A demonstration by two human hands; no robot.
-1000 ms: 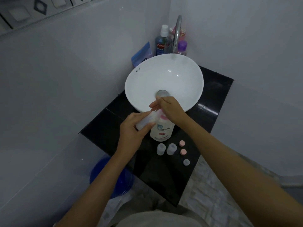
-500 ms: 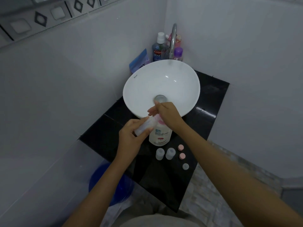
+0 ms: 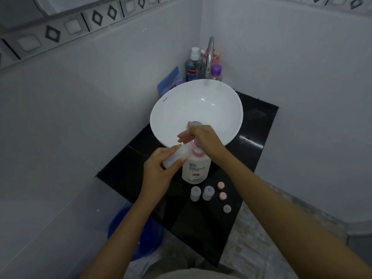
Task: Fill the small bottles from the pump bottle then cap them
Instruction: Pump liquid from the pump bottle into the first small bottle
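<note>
Pump head looks risen since last frame, right hand [image 3: 203, 137] flat on top. Left hand [image 3: 161, 168] grips small bottle [image 3: 177, 156] tilted at spout, over desk [image 3: 251, 137]. Bottle light, probably squishy; hold mid-body, gently.

pump bottle [image 3: 196, 168]: "Shokubutsu"
mouthwash bottle [image 3: 192, 70]: "Colgate Plax", partly hidden
basin [image 3: 173, 109] rim: "Kassa", small, uncertain

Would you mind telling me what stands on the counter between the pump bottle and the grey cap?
In the head view, between the pump bottle and the grey cap lie two pink caps.
</note>
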